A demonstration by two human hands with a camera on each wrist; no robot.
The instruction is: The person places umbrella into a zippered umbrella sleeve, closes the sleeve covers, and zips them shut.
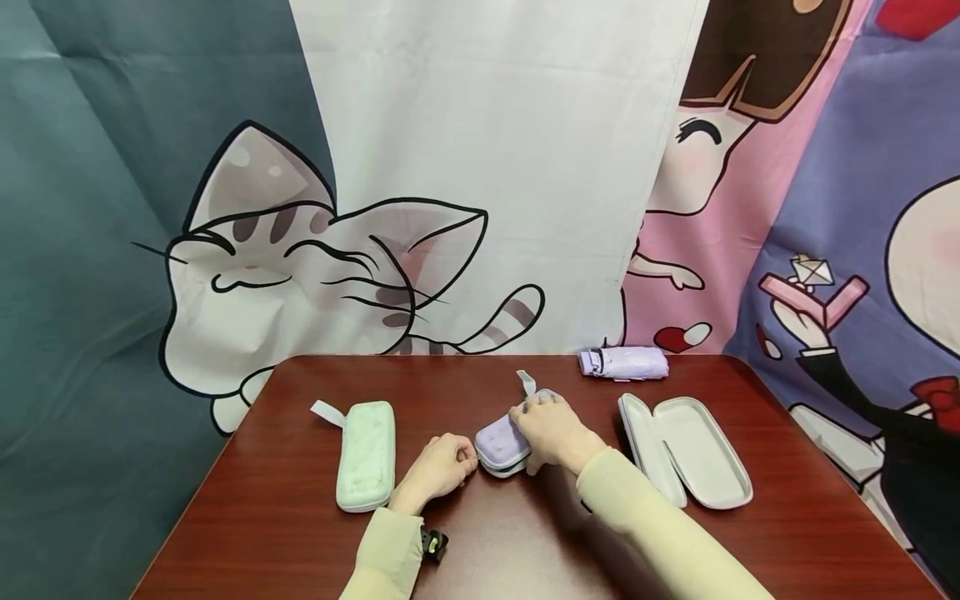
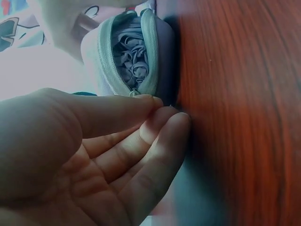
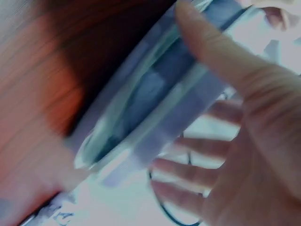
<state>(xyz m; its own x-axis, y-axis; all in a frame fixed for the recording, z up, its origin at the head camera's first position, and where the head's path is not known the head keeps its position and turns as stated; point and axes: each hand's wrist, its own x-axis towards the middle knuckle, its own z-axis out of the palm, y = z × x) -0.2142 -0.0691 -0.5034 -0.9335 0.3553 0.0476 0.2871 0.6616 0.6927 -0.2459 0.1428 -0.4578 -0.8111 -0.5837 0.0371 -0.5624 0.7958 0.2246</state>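
Observation:
A small purple zip case [image 1: 501, 442] lies at the middle of the table, its zip partly undone. Bunched grey-purple fabric [image 2: 134, 59] shows through the gap in the left wrist view. My right hand [image 1: 555, 429] grips the case from above, thumb [image 3: 202, 40] along the zipped side and fingers over its top. At the near left end of the case, my left hand [image 1: 438, 471] pinches thumb and fingertips together at the zip pull [image 2: 134, 93]; the fingers hide most of the pull.
A pale green case [image 1: 366, 458] with a strap lies closed on the left. To the right, a white case [image 1: 708, 454] lies spread open. A folded purple umbrella [image 1: 626, 363] rests at the table's back edge, before a printed cloth backdrop [image 1: 495, 125].

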